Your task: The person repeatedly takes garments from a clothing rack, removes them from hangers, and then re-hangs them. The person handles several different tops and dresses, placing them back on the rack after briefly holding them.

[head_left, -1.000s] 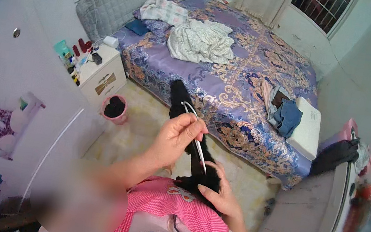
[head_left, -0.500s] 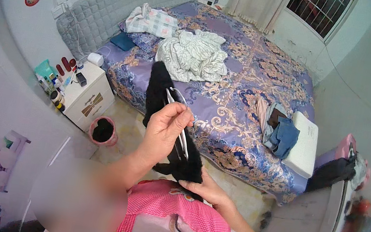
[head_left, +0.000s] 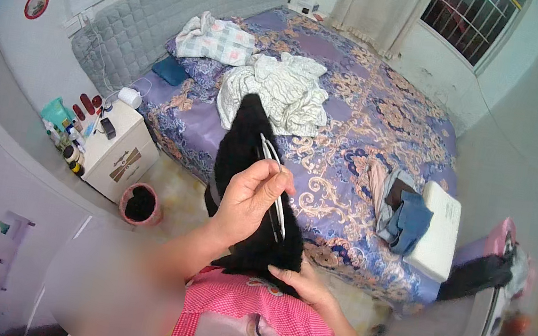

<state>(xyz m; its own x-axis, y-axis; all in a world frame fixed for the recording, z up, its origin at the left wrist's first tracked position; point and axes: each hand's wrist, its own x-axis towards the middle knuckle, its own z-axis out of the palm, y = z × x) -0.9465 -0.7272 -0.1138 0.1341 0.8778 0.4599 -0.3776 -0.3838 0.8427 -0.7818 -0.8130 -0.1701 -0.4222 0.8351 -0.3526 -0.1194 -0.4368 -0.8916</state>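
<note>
My left hand (head_left: 254, 197) is closed in a pinch at the middle of a slim white clothes hanger (head_left: 280, 220), whose ends show on both sides of my fingers. A black, fuzzy garment (head_left: 247, 129) hangs around the hanger in front of my body, its far tip reaching over the bed's near edge. Low on the garment's right side, my right hand (head_left: 299, 282) grips the black cloth, with the thumb on top. The other right fingers are hidden behind it.
Ahead stands a bed with a purple patterned cover (head_left: 360, 126), holding a crumpled pale blanket (head_left: 278, 88), folded clothes (head_left: 406, 214) and a white pillow (head_left: 437, 230). To the left are a white nightstand (head_left: 121, 148) and a pink bin (head_left: 142, 205).
The black garment has swung slightly right and shows more broadly. My left hand and the hanger have shifted a little right and nearer. My right hand keeps its hold.
</note>
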